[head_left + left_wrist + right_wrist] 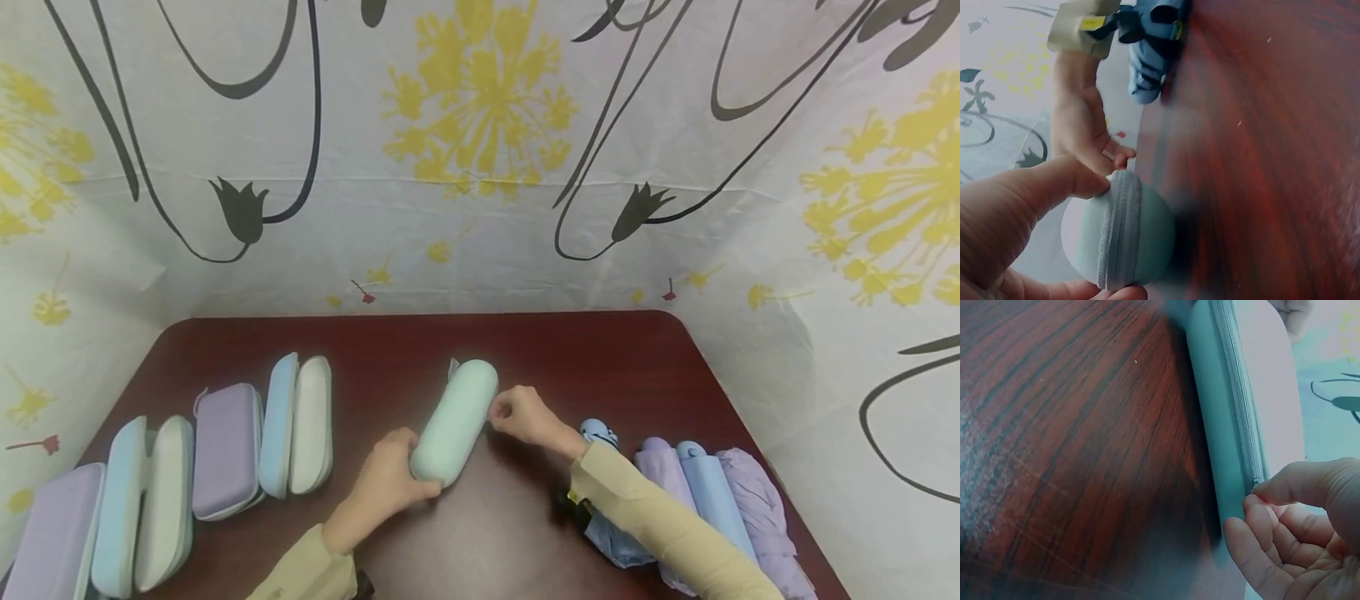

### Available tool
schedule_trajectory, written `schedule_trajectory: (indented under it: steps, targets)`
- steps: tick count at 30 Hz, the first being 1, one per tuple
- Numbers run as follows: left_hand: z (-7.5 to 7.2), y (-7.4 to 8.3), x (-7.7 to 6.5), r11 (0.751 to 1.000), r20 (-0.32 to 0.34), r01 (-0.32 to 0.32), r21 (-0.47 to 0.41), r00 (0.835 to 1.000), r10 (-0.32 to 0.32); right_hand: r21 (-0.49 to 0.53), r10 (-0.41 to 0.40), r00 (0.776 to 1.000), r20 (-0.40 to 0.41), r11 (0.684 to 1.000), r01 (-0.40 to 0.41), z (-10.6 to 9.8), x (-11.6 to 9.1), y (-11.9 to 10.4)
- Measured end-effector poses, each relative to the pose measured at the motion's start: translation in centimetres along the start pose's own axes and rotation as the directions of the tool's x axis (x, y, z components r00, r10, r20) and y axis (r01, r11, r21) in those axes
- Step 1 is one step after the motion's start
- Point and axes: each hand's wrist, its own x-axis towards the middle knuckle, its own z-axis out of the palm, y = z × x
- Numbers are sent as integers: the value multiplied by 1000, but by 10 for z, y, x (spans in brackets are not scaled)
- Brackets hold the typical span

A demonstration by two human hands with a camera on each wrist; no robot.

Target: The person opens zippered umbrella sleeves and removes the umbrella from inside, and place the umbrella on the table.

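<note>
A mint-green zippered case (456, 423) with rounded ends lies tilted over the middle of the table. My left hand (386, 477) grips its near end, thumb and fingers on opposite sides. In the left wrist view, the thumb presses beside the grey zipper band (1120, 231) that runs around the case. At the far right side of the case is my right hand (528, 417). The right wrist view shows its thumb and forefinger pinching the zipper pull (1256, 484). The zipper teeth (1238, 375) look closed along the stretch visible there.
Left on the brown table (540, 350) stand purple cases (227, 450) and pale blue and white cases (311, 425), some gaping. Folded umbrellas lie at the right: a blue one (716, 492), a purple one (757, 508) and others partly hidden under my right sleeve (660, 521).
</note>
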Motion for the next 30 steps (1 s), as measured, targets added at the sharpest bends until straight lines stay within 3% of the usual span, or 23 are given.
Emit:
schedule_trajectory:
  steps: [8, 20, 25, 28, 30]
  targets:
    - [11, 13, -5, 998, -49, 8, 57, 999, -5, -12, -8, 1000, -5, 1000, 8, 0, -2, -4]
    - [23, 33, -10, 992, -83, 45, 115, 996, -35, -8, -92, 995, 33, 996, 93, 2, -11, -13]
    - [28, 36, -10, 992, -130, 22, 124, 992, -6, -13, -137, 989, 62, 990, 138, 2, -14, -12]
    - [25, 38, -10, 993, -93, -7, 119, 996, 18, -13, -135, 988, 71, 991, 136, 2, -14, -9]
    - [16, 36, -6, 994, -18, -50, 98, 999, 52, -8, -125, 989, 77, 992, 126, 2, -14, -6]
